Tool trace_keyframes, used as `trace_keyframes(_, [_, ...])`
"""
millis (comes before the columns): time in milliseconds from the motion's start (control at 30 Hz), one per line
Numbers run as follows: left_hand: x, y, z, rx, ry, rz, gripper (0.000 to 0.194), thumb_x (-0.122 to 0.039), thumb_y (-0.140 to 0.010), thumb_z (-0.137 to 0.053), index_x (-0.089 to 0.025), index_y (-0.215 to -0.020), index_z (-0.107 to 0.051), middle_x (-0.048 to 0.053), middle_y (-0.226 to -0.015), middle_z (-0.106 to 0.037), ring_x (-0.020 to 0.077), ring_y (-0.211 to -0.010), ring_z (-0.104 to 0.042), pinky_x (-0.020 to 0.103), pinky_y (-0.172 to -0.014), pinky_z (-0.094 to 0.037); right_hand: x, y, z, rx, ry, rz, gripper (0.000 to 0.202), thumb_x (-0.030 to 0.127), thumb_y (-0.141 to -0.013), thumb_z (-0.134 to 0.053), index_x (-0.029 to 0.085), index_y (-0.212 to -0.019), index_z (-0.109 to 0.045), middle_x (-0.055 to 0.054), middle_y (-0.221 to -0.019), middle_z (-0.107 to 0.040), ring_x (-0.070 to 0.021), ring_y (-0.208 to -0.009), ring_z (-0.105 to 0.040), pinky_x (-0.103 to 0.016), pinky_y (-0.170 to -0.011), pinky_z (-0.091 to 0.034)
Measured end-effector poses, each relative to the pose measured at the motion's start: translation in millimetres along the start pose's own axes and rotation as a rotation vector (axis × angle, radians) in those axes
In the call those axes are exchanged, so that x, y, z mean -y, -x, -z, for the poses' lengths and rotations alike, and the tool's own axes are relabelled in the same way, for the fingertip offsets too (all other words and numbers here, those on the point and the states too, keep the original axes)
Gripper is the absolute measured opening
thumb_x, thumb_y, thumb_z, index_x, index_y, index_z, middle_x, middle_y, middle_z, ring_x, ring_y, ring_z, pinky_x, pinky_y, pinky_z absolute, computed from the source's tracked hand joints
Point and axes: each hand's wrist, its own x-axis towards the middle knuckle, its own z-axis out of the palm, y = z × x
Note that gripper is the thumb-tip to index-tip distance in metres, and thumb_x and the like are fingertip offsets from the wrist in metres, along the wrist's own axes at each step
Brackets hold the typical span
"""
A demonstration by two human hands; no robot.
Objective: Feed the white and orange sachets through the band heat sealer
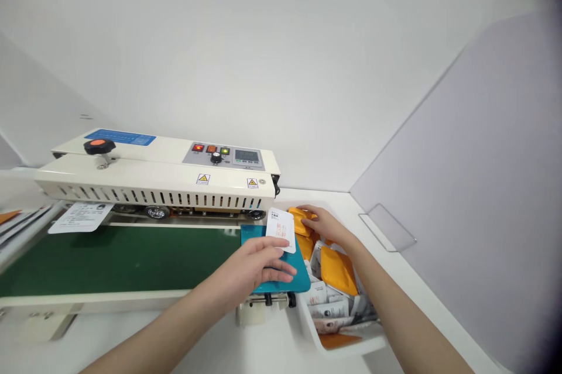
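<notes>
Has 1 white packet [81, 219] under left end of machine [153, 178]; rests left hand [254, 263], fingers loosely spread, on 2nd packet [278, 225] atop teal plate [302, 281]. With bent fingers of right hand [327, 226], touches orange packet [297, 220] in white bin [309, 328]; cannot tell whether gripping.

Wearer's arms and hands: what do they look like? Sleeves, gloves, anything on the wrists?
Ungloved five-fingered left hand and ungloved right hand, no rings seen. Both slender forearms are bare to the frame edge: no sleeve, watch, bracelet, cable or marking in view. Nail details are too small to tell.
</notes>
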Motion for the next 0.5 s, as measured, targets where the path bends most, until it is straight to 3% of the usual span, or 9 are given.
trace_keyframes(233, [-6,0,1.5,-0.087,0.006,-0.024,0.029,-0.022,-0.088,-0.054,-0.008,-0.113,-0.057,0.011,-0.08,-0.068,0.0153,-0.07,-0.066,0.026,-0.066,-0.054,-1,-2,0,-0.027,0.052,0.03,0.038,0.022,-0.081,-0.06,0.019,-0.12,-0.058,-0.003,-0.075,-0.069,-0.0148,-0.058,-0.061,-0.024,-0.052,-0.047])
trace_keyframes(367, [-10,0,6.0,-0.146,0.015,-0.029,0.028,-0.022,-0.087,-0.056,-0.009,-0.112,-0.059,0.012,-0.084,-0.069,0.0172,-0.077,-0.068,0.028,-0.071,-0.055,-3,-2,0,-0.04,0.076,0.046,0.038,0.025,-0.081,-0.061,0.022,-0.119,-0.06,-0.005,-0.087,-0.071,-0.0165,-0.064,-0.063,-0.026,-0.055,-0.049])
trace_keyframes(500, [-12,9,12.5,-0.2,0.037,-0.073,0.028,-0.022,-0.087,-0.057,-0.01,-0.112,-0.06,0.015,-0.106,-0.067,0.0217,-0.09,-0.068,0.033,-0.084,-0.055,-1,-1,2,-0.086,0.107,0.062,0.037,0.025,-0.08,-0.061,0.023,-0.117,-0.062,-0.006,-0.097,-0.071,-0.0178,-0.069,-0.063,-0.028,-0.061,-0.05])
